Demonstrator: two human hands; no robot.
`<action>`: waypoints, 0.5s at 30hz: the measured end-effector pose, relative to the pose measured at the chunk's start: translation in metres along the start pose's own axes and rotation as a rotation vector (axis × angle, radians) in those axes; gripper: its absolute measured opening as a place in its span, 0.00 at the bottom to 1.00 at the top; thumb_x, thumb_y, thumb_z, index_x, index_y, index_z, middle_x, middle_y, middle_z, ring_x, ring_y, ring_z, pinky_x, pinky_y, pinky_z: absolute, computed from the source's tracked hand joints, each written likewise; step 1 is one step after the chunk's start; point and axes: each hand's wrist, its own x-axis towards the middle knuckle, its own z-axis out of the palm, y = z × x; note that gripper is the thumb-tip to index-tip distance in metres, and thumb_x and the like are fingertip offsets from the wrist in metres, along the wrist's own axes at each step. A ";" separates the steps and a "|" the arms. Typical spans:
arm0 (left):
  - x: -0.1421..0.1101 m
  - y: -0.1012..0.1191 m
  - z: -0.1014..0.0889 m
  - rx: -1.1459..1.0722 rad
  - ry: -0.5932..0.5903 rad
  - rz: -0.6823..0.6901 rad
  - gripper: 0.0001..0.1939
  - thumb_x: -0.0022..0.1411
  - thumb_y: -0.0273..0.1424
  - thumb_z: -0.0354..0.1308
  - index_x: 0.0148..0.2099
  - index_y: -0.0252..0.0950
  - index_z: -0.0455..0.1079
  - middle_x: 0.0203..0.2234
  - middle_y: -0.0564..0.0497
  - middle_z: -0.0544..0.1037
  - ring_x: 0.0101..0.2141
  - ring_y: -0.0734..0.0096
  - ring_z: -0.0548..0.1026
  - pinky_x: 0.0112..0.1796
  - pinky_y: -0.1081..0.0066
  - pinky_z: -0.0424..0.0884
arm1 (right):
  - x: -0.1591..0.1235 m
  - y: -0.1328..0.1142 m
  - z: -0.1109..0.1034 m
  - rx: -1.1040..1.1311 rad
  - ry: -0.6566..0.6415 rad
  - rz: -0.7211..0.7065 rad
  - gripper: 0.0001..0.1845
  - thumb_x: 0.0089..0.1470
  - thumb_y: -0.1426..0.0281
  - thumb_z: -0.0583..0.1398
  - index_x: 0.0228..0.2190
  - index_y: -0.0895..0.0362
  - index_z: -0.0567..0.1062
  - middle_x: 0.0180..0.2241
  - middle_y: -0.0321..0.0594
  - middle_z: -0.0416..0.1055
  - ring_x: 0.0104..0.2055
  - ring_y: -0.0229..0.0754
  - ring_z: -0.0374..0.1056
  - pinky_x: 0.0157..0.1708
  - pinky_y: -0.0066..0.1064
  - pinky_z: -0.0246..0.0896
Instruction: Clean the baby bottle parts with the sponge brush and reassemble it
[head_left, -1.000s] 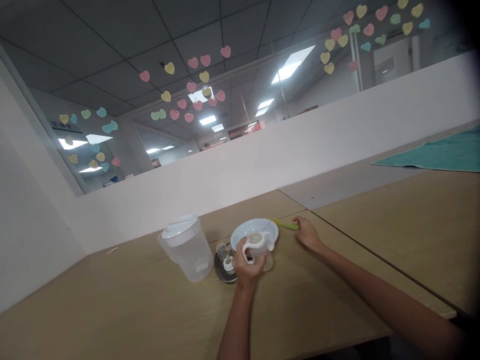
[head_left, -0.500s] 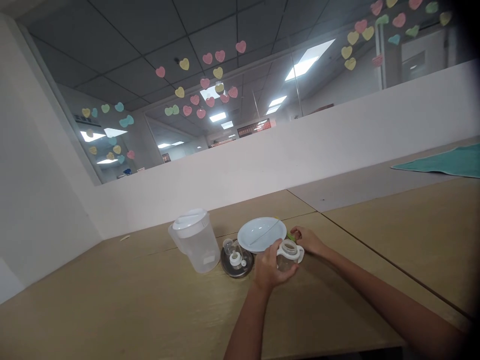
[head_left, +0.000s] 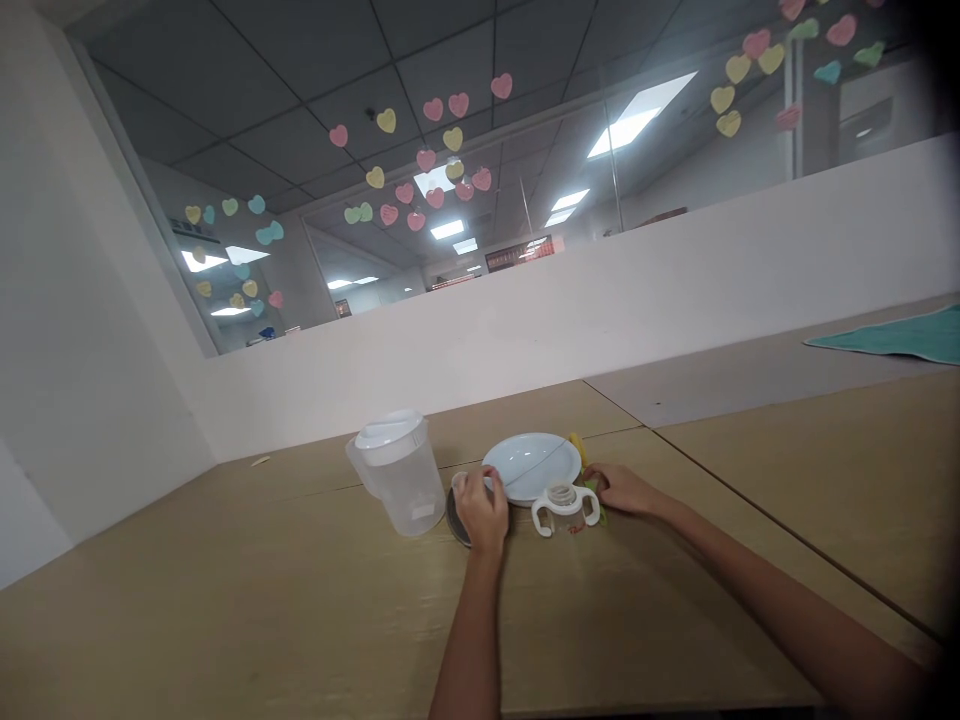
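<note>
Grey tray (head_left: 456,523) shows beneath the left hand (head_left: 482,508), fingers bent downward in a curl; any hold there cannot be told. Between both hands stands the clear bottle (head_left: 567,519), probably light and stiff, best taken by its white handles (head_left: 536,514). Just right of it, the right hand (head_left: 618,489) lies low, fingers narrowed at a green item (head_left: 603,517), grip unclear.

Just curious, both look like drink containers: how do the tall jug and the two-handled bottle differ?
The jug is taller than the bottle. The jug wears a white lid; the bottle's neck is uncapped. The jug's body looks cloudy, the bottle's clearer. Both stand upright.
</note>
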 end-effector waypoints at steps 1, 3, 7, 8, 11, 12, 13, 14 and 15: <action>0.002 -0.007 0.001 0.106 -0.038 -0.079 0.12 0.61 0.30 0.45 0.38 0.35 0.71 0.33 0.45 0.76 0.39 0.62 0.71 0.41 0.64 0.64 | 0.000 0.000 0.000 -0.005 -0.002 0.004 0.15 0.37 0.75 0.59 0.32 0.55 0.76 0.24 0.35 0.71 0.27 0.41 0.66 0.26 0.27 0.54; 0.004 -0.020 0.003 0.258 -0.134 -0.165 0.11 0.58 0.27 0.47 0.36 0.35 0.71 0.33 0.45 0.76 0.39 0.62 0.71 0.41 0.64 0.63 | 0.000 -0.001 0.001 -0.020 -0.008 0.009 0.16 0.37 0.77 0.58 0.32 0.56 0.76 0.23 0.35 0.71 0.27 0.40 0.65 0.26 0.26 0.53; 0.003 -0.033 0.008 0.355 -0.263 -0.217 0.07 0.53 0.24 0.51 0.30 0.34 0.71 0.29 0.45 0.76 0.34 0.62 0.73 0.36 0.67 0.64 | 0.000 -0.002 0.001 -0.057 -0.033 -0.012 0.17 0.38 0.79 0.57 0.33 0.57 0.75 0.25 0.35 0.71 0.28 0.41 0.66 0.27 0.26 0.53; 0.002 -0.034 0.008 0.372 -0.289 -0.225 0.07 0.52 0.24 0.52 0.29 0.34 0.71 0.28 0.45 0.76 0.34 0.62 0.73 0.35 0.68 0.64 | 0.000 -0.002 0.001 -0.058 -0.039 -0.012 0.17 0.38 0.79 0.57 0.34 0.57 0.75 0.24 0.35 0.71 0.29 0.41 0.66 0.27 0.26 0.53; 0.004 -0.034 0.006 0.424 -0.330 -0.256 0.09 0.54 0.24 0.50 0.31 0.34 0.72 0.30 0.44 0.77 0.34 0.62 0.74 0.35 0.67 0.64 | 0.000 -0.003 0.000 -0.052 -0.058 -0.013 0.16 0.39 0.78 0.57 0.34 0.57 0.75 0.25 0.36 0.72 0.29 0.41 0.66 0.27 0.26 0.54; 0.005 -0.033 0.004 0.442 -0.337 -0.268 0.10 0.55 0.25 0.49 0.32 0.34 0.72 0.31 0.43 0.77 0.35 0.61 0.74 0.36 0.66 0.63 | -0.001 -0.004 0.000 -0.054 -0.061 -0.015 0.16 0.40 0.78 0.57 0.34 0.57 0.75 0.25 0.36 0.72 0.29 0.41 0.66 0.27 0.26 0.54; 0.006 -0.033 0.003 0.457 -0.343 -0.277 0.11 0.56 0.26 0.48 0.33 0.34 0.72 0.31 0.42 0.78 0.35 0.60 0.74 0.37 0.65 0.63 | -0.001 -0.005 -0.001 -0.060 -0.064 -0.015 0.16 0.40 0.78 0.57 0.34 0.57 0.75 0.25 0.36 0.72 0.29 0.41 0.66 0.28 0.26 0.54; 0.007 -0.032 0.001 0.468 -0.352 -0.279 0.11 0.57 0.27 0.48 0.34 0.34 0.73 0.32 0.42 0.78 0.36 0.59 0.73 0.38 0.64 0.63 | -0.001 -0.005 -0.001 -0.067 -0.067 -0.014 0.16 0.40 0.78 0.56 0.35 0.57 0.75 0.25 0.36 0.72 0.30 0.41 0.66 0.28 0.26 0.54; 0.008 -0.031 -0.001 0.473 -0.365 -0.271 0.12 0.58 0.28 0.47 0.36 0.35 0.73 0.32 0.42 0.78 0.37 0.58 0.73 0.39 0.62 0.62 | -0.001 -0.006 -0.001 -0.076 -0.066 -0.012 0.16 0.40 0.78 0.56 0.35 0.57 0.75 0.25 0.36 0.72 0.30 0.41 0.66 0.28 0.27 0.54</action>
